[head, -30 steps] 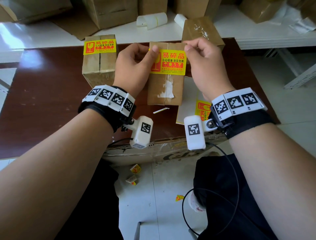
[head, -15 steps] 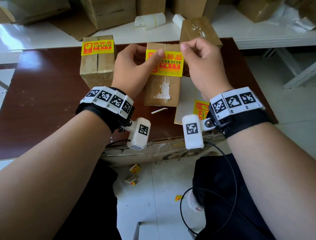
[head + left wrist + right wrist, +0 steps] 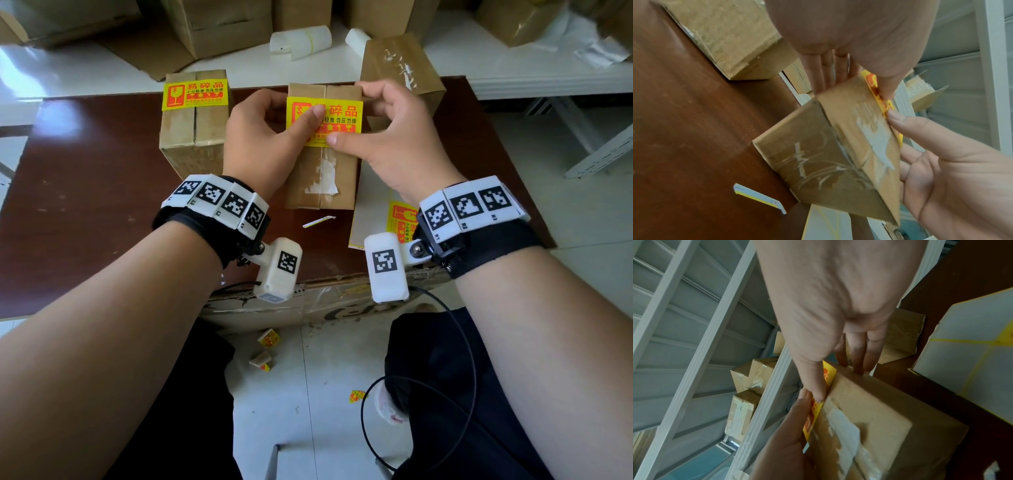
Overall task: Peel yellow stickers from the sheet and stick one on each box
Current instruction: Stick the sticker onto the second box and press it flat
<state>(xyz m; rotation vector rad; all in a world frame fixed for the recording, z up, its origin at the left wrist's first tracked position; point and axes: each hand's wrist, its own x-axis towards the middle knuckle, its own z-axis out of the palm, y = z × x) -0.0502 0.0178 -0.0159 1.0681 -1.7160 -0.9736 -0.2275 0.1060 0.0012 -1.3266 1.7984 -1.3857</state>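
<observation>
We had both hands on the middle box (image 3: 320,178), a brown carton lying on the dark red-brown counter (image 3: 85,192). Our left hand (image 3: 263,144) gripped the box from its left side, fingers curled round the far edge and the thumb laid across the left part of the yellow sticker (image 3: 337,120) on the box's top face. Our right hand (image 3: 394,144) did the same from the right: fingers curled over the far right corner, thumb pressing the sticker's near edge. In the left wrist view the two thumbs met at the sticker (image 3: 879,95) on the upper edge of the box (image 3: 838,154), and the right wrist view showed the same pinch on the sticker (image 3: 818,404) against the carton (image 3: 879,426). We could not tell whether the sticker lay fully flat; its left edge seemed to reach just past the box side.

To the left stood a second box (image 3: 193,126), just beside our left hand, with its own yellow sticker (image 3: 195,94) across the top. A third box (image 3: 400,68) sat tilted behind our right hand. The sticker sheet (image 3: 380,212) lay on the counter under our right wrist, mostly white backing with one yellow label showing. A small strip of backing paper (image 3: 318,221) lay on the counter just in front of the middle box.
</observation>
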